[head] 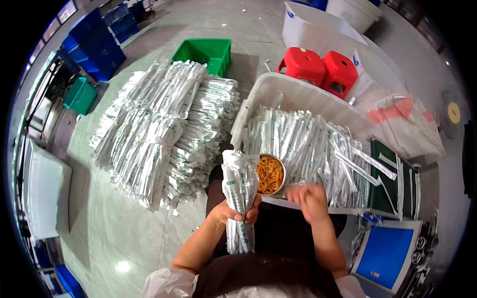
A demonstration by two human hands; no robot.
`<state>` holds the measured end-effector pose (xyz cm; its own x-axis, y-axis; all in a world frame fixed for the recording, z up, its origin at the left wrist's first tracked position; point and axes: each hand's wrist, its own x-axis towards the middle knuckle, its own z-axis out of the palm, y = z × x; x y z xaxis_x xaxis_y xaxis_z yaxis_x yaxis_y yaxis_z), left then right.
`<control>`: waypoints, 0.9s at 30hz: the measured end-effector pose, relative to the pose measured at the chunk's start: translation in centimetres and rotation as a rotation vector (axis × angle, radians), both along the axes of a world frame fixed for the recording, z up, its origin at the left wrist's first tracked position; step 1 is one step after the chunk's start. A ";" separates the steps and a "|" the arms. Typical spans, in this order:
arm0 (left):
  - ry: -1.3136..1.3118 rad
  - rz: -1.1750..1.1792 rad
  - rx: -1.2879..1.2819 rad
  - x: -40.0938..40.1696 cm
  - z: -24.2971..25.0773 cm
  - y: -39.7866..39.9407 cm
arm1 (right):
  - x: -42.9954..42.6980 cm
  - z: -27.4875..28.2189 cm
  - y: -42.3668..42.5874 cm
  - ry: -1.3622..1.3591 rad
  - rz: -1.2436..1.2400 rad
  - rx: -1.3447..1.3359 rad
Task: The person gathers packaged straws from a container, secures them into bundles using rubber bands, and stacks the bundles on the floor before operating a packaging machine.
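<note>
My left hand is closed round a bundle of long, thin plastic-wrapped packets, held upright over my lap. My right hand, somewhat blurred, is raised at the near edge of a large white plastic bin; I cannot tell whether its fingers hold anything. Between the hands, just beyond them, a round metal bowl holds many tan rubber bands. Loose wrapped packets of the same kind fill much of the bin. To the left, banded bundles lie in a high pile on the floor.
A green crate stands behind the pile. Two red plastic stools are behind the bin, near white tubs and a woven sack. A dark green conveyor belt with loose packets adjoins the bin's right side, above a blue-panelled machine.
</note>
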<state>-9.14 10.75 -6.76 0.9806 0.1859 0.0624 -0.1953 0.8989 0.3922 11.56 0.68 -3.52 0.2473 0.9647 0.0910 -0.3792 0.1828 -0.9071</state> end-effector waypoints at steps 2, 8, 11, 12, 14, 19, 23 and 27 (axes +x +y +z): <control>-0.013 0.013 -0.031 1.1 -0.7 -0.7 | -2.3 2.4 -1.4 0.591 0.200 0.136; 0.049 -0.089 0.086 2.1 0.4 -1.2 | -1.0 4.5 4.0 -0.737 -0.209 0.086; 0.093 -0.139 0.236 2.6 1.3 -1.3 | -0.4 7.3 4.2 -0.533 0.153 0.095; 0.108 -0.173 0.289 3.0 1.7 -1.5 | -0.3 8.7 4.2 -0.533 0.153 0.092; 0.109 -0.236 0.351 3.3 1.7 -1.7 | -0.3 11.2 4.7 -0.939 0.334 0.079; 0.182 -0.238 0.418 3.7 3.4 -2.2 | -0.7 12.2 5.6 -1.295 0.578 -0.067; 0.136 -0.161 0.395 3.4 1.8 -1.8 | 0.2 7.6 5.9 -0.737 0.142 0.181; 0.051 -0.120 0.198 3.4 1.2 -1.6 | -3.8 5.1 5.2 -0.034 0.073 0.007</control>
<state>-5.73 9.12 -5.55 0.9978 0.0565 0.0358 -0.0668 0.8192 0.5696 7.75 5.84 1.59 0.1727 0.9793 0.1052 -0.3607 0.1622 -0.9185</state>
